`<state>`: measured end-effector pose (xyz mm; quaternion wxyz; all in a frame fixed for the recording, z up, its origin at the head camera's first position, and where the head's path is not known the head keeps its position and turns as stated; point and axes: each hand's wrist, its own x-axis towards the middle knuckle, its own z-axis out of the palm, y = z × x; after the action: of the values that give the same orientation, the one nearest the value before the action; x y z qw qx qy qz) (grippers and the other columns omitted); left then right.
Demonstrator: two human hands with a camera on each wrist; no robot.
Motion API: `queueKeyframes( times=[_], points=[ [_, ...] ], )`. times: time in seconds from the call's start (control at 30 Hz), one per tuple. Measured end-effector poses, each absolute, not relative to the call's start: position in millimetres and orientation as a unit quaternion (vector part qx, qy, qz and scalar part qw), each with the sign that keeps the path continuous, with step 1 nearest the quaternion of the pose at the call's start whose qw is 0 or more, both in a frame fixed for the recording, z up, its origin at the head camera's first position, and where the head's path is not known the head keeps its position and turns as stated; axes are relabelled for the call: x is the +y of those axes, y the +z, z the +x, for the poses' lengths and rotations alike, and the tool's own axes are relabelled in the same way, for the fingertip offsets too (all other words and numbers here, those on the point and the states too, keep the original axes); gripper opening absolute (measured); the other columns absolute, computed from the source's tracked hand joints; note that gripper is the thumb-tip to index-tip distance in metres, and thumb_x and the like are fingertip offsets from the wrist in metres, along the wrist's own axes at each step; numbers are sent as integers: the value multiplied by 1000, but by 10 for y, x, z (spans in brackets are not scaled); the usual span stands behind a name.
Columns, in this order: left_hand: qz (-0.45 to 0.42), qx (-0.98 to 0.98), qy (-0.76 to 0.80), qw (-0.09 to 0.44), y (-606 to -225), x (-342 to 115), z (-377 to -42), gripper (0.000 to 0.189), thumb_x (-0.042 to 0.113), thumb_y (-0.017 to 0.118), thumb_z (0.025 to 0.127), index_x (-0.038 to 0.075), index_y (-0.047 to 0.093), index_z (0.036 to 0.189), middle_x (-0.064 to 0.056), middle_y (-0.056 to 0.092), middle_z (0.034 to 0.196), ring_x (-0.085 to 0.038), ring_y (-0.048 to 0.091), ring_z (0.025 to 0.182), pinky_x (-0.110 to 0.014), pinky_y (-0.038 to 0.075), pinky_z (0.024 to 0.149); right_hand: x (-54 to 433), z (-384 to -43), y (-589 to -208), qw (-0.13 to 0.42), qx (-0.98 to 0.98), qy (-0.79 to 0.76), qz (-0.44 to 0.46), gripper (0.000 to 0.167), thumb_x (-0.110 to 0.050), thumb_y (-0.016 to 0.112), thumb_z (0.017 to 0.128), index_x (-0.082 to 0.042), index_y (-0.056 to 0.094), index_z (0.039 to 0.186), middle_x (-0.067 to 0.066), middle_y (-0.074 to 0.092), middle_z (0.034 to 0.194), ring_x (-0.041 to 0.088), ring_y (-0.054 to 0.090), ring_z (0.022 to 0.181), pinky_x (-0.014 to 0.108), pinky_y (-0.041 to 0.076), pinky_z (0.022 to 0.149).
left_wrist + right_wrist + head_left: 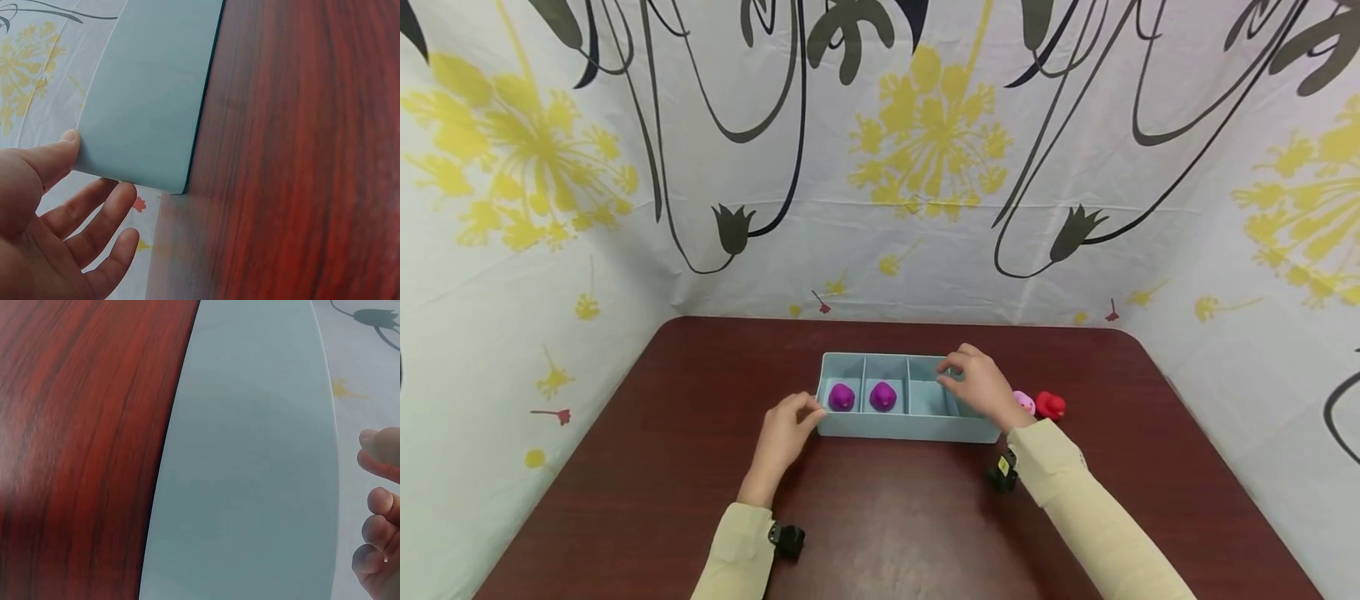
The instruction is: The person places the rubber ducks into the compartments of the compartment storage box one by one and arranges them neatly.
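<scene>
Step in hand, by the look of it: filling the tray (910, 428), one toy to a compartment, though I can't see a toy in transit. Left hand (784, 432) pinches the tray's left end, thumb on the rim, other fingers loosely bent. Right hand (983, 387) is over the tray's right part; fingers curled, thumb and forefinger narrowly apart. No item shows between them, but can't tell for sure.

Tray sits on the table. Two purple toys (841, 397) (883, 397), one each in first and second compartments from left. Third shows nothing in it; the last is mostly behind the right hand. Pink toy (1024, 402), partly hidden by the right wrist, and red toy (1050, 406) lie just right of the tray.

Next move probably calls for clearing the dividers with the right fingers, tray kept steady.

Table (880, 525): dark reddish-brown, wood-grained, glossy, rounded far corners. White cloth (842, 179) surrounds its back and sides, printed with yellow flowers and dark stems.
</scene>
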<state>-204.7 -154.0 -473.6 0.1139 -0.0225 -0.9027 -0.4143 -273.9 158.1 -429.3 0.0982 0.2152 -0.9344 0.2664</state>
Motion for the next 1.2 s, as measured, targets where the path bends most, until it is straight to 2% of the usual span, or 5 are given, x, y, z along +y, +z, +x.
queueKeyframes(
  times=[0.17,0.5,0.67,0.93,1.2],
  points=[
    [-20,-903,-414,114,-4735,-1540,-2057,8,22,68,89,15,67,88,-2,65,96,-21,61,93,-43,51,86,1664,-2725,-4272,100,-937,266,205,11,-15,74,83,-11,72,93,6,55,89,22,56,85,36,50,72],
    [-24,-901,-416,117,-4750,-1522,-2055,13,25,68,89,12,67,88,-2,66,95,-21,61,92,-42,52,85,1953,-2696,-4242,106,-941,263,186,9,-16,74,84,-13,71,92,4,51,85,20,49,80,31,43,65],
    [-22,-902,-416,117,-4737,-1527,-2046,10,23,68,89,13,67,88,-3,66,95,-22,61,91,-43,51,85,2116,-2655,-4279,100,-942,270,174,9,-17,70,87,-11,70,95,5,50,83,18,44,72,30,39,60],
    [-22,-905,-411,111,-4726,-1541,-2040,11,24,69,88,13,67,90,-3,66,95,-21,60,90,-42,51,85,2332,-2629,-4315,102,-939,290,151,12,-16,71,87,-10,70,97,3,52,85,18,48,78,33,43,67],
    [-25,-904,-411,111,-4741,-1531,-2043,10,23,68,89,13,67,90,-4,66,97,-23,61,94,-44,51,87,2670,-2589,-4347,114,-939,297,127,18,-19,73,85,-9,70,100,3,52,81,17,47,76,30,41,66]
  ],
)
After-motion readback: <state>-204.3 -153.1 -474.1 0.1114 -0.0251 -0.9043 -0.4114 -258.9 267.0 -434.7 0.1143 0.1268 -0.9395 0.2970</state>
